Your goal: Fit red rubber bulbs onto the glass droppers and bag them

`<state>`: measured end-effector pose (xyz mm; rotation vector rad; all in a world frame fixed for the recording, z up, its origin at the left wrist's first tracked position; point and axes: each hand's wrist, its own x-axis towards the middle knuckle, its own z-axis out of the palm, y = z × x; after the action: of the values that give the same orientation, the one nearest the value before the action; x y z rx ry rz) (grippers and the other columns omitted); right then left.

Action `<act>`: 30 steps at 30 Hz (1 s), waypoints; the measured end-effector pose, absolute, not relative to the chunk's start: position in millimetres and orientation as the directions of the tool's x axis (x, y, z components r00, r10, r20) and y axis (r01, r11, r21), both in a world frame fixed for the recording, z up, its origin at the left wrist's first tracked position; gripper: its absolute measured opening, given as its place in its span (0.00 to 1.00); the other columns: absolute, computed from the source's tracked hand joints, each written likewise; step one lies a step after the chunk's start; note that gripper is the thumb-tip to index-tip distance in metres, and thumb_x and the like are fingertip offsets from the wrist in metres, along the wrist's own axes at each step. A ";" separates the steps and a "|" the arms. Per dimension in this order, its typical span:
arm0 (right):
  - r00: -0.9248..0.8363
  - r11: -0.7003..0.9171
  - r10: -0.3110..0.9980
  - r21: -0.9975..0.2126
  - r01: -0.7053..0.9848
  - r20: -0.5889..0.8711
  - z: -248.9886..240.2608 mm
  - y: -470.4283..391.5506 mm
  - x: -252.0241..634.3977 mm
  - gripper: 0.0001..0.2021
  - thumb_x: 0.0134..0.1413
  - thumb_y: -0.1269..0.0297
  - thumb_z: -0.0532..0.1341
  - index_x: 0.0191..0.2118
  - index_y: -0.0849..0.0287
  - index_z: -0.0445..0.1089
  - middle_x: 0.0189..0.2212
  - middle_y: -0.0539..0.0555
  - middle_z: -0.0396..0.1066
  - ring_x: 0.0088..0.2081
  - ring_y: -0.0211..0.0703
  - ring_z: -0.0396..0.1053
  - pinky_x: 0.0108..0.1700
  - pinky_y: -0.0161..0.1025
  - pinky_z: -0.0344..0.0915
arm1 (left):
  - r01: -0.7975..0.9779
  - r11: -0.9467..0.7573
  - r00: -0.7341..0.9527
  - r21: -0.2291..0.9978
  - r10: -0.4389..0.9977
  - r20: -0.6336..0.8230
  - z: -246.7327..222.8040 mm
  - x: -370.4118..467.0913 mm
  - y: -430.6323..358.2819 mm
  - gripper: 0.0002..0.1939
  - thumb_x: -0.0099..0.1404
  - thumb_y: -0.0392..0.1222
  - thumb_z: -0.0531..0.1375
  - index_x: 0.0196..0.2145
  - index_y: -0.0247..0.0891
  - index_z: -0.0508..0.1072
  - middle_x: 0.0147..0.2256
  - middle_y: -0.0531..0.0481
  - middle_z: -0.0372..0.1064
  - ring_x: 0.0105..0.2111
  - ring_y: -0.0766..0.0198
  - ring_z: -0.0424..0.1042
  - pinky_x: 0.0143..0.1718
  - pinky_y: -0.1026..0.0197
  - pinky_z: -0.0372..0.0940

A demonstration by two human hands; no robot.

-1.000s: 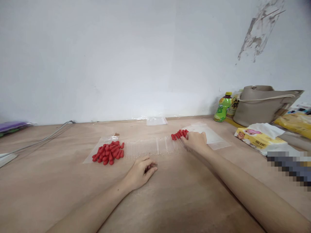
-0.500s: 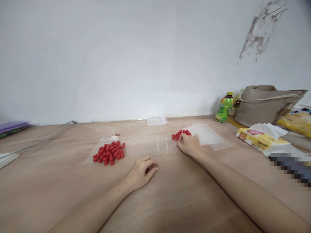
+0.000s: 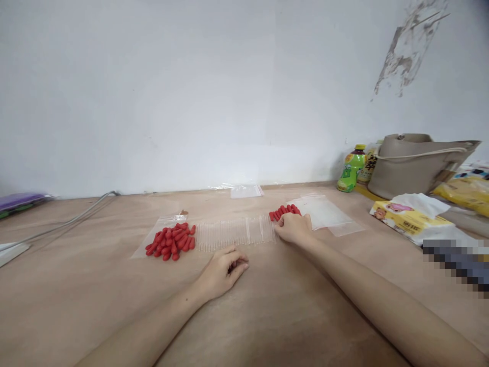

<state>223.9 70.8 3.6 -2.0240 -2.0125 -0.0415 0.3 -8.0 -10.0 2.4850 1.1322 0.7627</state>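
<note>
My right hand (image 3: 292, 228) has its thumb and fingers pinched together at the right end of a row of thin clear tubes (image 3: 235, 233); its fingers hide whatever is between them. Just beyond the knuckles, several red rubber bulbs (image 3: 283, 210) lie side by side, partly covered by the hand. My left hand (image 3: 221, 270) rests on the table just in front of the tubes, fingers loosely curled with a gap to the thumb and nothing visible in it. Left of the row, a heap of red rubber bulbs (image 3: 172, 241) lies on a clear plastic bag (image 3: 143, 248).
White plastic bags (image 3: 324, 214) lie beyond my right hand, and a small bag (image 3: 246, 191) sits by the wall. Rightward stand a green bottle (image 3: 351, 171), a beige handbag (image 3: 405, 171) and a tissue pack (image 3: 412, 216). A grey cable (image 3: 82, 213) crosses the left side.
My right hand has shifted slightly left and toward me, showing a little more of the red bulbs behind it. My left hand stays in place.
</note>
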 end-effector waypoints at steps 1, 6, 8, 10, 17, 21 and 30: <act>0.029 0.009 0.976 -0.171 0.985 0.216 4.3 70.3 223.2 0.11 0.47 0.63 0.52 0.24 0.59 0.70 0.23 0.55 0.70 0.30 0.45 0.66 0.37 0.43 0.47 | 0.601 -0.642 0.547 0.476 0.764 0.341 -10.2 0.3 -8.1 0.07 0.61 0.37 0.52 0.34 0.37 0.70 0.29 0.51 0.64 0.26 0.68 0.63 0.29 0.65 0.59; 0.026 0.000 0.979 -0.127 0.992 0.202 6.2 68.1 219.3 0.12 0.48 0.64 0.52 0.25 0.62 0.70 0.24 0.59 0.70 0.29 0.48 0.66 0.37 0.45 0.47 | 0.606 -0.642 0.543 0.470 0.765 0.345 -11.6 0.1 -7.7 0.07 0.61 0.37 0.52 0.34 0.37 0.70 0.29 0.51 0.63 0.26 0.68 0.63 0.29 0.65 0.59; 0.016 0.008 0.979 -0.117 0.993 0.204 5.7 67.2 217.2 0.13 0.50 0.64 0.50 0.26 0.63 0.71 0.26 0.60 0.71 0.32 0.49 0.66 0.39 0.46 0.47 | 0.608 -0.639 0.545 0.472 0.768 0.338 -11.6 0.1 -7.3 0.07 0.61 0.37 0.52 0.34 0.37 0.70 0.29 0.51 0.63 0.26 0.68 0.63 0.29 0.65 0.59; 0.008 0.016 0.978 -0.114 0.993 0.209 4.3 66.3 214.4 0.15 0.53 0.64 0.49 0.28 0.63 0.71 0.29 0.62 0.71 0.36 0.50 0.66 0.40 0.46 0.46 | 0.603 -0.638 0.545 0.478 0.768 0.336 -11.2 0.2 -7.1 0.07 0.61 0.37 0.52 0.34 0.37 0.70 0.30 0.51 0.64 0.26 0.68 0.63 0.29 0.66 0.59; 0.050 -0.016 0.982 -0.183 0.983 0.181 5.7 67.3 212.5 0.20 0.57 0.58 0.45 0.29 0.62 0.70 0.28 0.61 0.70 0.38 0.51 0.65 0.43 0.48 0.47 | 0.589 -0.642 0.542 0.490 0.764 0.349 -11.4 -0.2 -7.5 0.07 0.61 0.37 0.52 0.34 0.37 0.70 0.30 0.51 0.64 0.26 0.68 0.63 0.28 0.66 0.59; 0.069 -0.025 0.984 -0.254 0.967 0.164 17.9 70.4 226.2 0.20 0.56 0.57 0.45 0.27 0.62 0.69 0.27 0.60 0.70 0.35 0.51 0.66 0.39 0.46 0.52 | 0.598 -0.637 0.543 0.486 0.768 0.339 -11.7 -0.9 -6.8 0.07 0.61 0.37 0.52 0.34 0.37 0.70 0.29 0.51 0.63 0.26 0.69 0.62 0.28 0.66 0.59; -0.273 0.491 0.823 -0.379 0.785 0.499 -6.5 45.2 225.3 0.11 0.56 0.69 0.47 0.43 0.62 0.61 0.35 0.58 0.68 0.36 0.42 0.65 0.36 0.36 0.58 | 0.614 -0.653 0.519 0.443 0.757 0.397 -13.7 -0.3 -9.0 0.07 0.61 0.37 0.52 0.36 0.37 0.69 0.30 0.51 0.63 0.27 0.68 0.64 0.29 0.66 0.60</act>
<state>225.3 45.2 -6.5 -1.3174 -2.0847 0.0754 -0.3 -9.0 -13.7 2.5145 1.1589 0.8385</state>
